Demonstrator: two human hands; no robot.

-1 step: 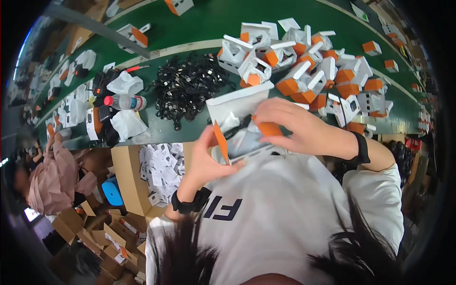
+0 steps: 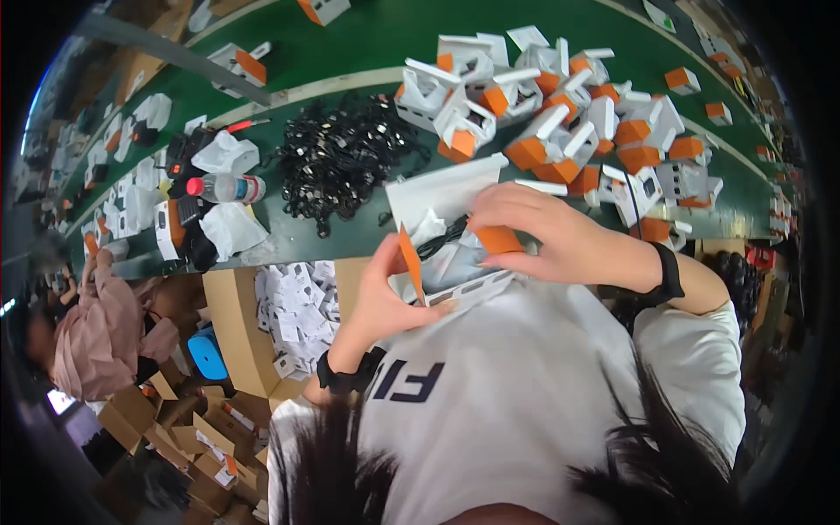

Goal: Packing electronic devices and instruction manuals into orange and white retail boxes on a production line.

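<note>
A bottle (image 2: 226,187) is lying among white bags (image 2: 229,229) at the left of the green bench (image 2: 350,44), and a heap of black cables (image 2: 337,162) is sitting just right of it. Below the bench edge a carton of white packets (image 2: 293,311) is standing open.

The left hand (image 2: 385,302) is cupping the near side of a white and orange box (image 2: 446,232) held close to the chest, its fingers curling round an orange flap. The box is sitting open, with a black cable (image 2: 442,238) lying partly inside. The right hand (image 2: 547,232) is reaching over from the other side, fingertips closing on a second orange flap and pressing down on the contents.

This looks like the packing step: the cable is going in and the flaps are not yet folded. The next move would call for tucking the cable fully clear of the edges, then folding the flaps shut while the left hand is steadying the box.

Farther right, a pile of open boxes (image 2: 569,105) is waiting on the bench.
</note>
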